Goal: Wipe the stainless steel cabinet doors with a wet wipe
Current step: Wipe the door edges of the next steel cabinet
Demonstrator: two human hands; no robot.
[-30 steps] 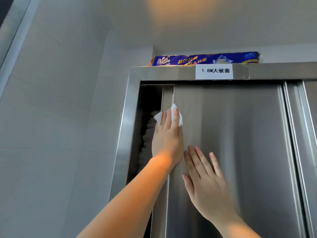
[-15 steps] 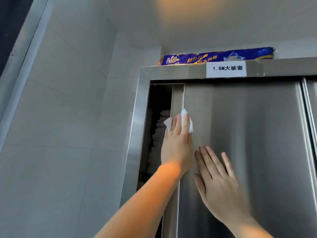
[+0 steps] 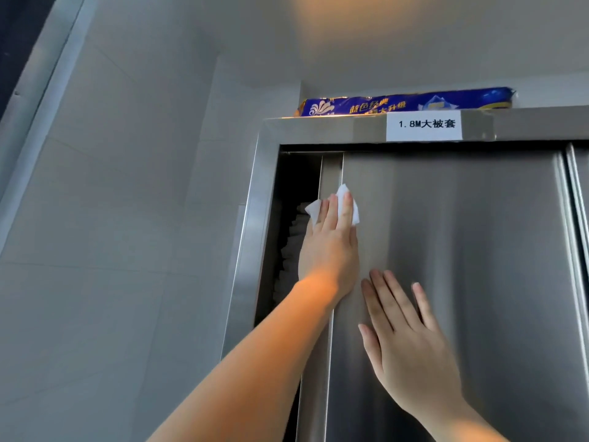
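Left hand (image 3: 330, 247): raised, fingers straight and together, pressing a white wet wipe (image 3: 345, 204) flat against the left edge of the cabinet door (image 3: 462, 282). The wipe shows above and beside the fingertips, lying over the door's narrow edge strip and the start of the wide panel.

Right hand (image 3: 411, 346): lower and to the right, fingers straight and slightly spread, palm flat on the same door panel. It holds nothing. The two hands lie near each other but apart.

Cabinet door: brushed steel, slid a little to the right, leaving a dark gap at its left side. White folded linen (image 3: 294, 247) stacked inside shows through the gap.

Second door (image 3: 580, 218): a sliver at the right edge of the view.

Cabinet frame (image 3: 318, 130): steel, running over the top and down the left side; a white paper label (image 3: 424, 125) with printed text is stuck on the top bar.

Blue package (image 3: 404, 103): lying lengthwise on top of the cabinet.

Wall (image 3: 127, 218): pale grey tiles, left of the cabinet.
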